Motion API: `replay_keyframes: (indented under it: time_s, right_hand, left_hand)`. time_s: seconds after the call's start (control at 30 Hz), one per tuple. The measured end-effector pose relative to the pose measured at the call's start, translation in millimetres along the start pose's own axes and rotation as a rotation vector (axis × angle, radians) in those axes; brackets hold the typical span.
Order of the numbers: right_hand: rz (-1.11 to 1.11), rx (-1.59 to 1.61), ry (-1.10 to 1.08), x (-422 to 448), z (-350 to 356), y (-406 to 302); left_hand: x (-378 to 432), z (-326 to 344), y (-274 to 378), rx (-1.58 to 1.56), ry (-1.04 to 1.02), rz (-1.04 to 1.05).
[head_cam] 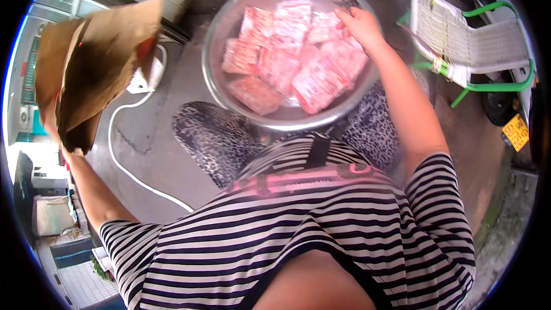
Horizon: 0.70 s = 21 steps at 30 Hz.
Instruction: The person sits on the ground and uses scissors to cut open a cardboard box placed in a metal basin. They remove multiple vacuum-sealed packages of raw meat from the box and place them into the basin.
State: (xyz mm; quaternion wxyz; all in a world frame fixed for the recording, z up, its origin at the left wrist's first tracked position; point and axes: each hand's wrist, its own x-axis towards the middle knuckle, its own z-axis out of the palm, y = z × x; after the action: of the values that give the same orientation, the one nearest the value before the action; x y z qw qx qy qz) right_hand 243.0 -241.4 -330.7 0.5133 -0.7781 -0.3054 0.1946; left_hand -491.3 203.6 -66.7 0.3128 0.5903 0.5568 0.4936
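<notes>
A wide steel basin [207,58] stands on the ground between my knees. Several clear plastic packs of pink meat [280,60] lie piled in it, frosted in look. Over the basin's far right side, my right hand [359,28] grips a dark-handled cutting tool [346,3]; its thin dark blade points away from me, and blur hides its exact kind. Out to the left, my left hand [51,122] holds up a brown cardboard box [99,56] with its flaps spread. The cardboard covers most of that hand's fingers.
To the right is a chair [452,43] with a green frame and white woven straps. Beyond it stands a vehicle with a yellow plate [515,131]. A white hose [112,137] curves over the concrete floor [159,137] at left, near a white object [140,81].
</notes>
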Motion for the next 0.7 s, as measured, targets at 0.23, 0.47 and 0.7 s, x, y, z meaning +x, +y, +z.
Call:
replay_keyframes:
  time_s: [0.23,0.47,0.7]
  right_hand:
    - [0.154,0.103,-0.095,-18,3,-19]
    - [0.159,0.179,-0.26,-32,30,-3]
    - [0.423,0.273,-0.593,-74,62,-25]
  left_hand:
    - [-30,-66,-179,0.697,0.397,-0.215]
    - [-99,195,-123,0.047,0.017,0.262]
    - [-349,430,-47,0.038,-1.244,-0.2]
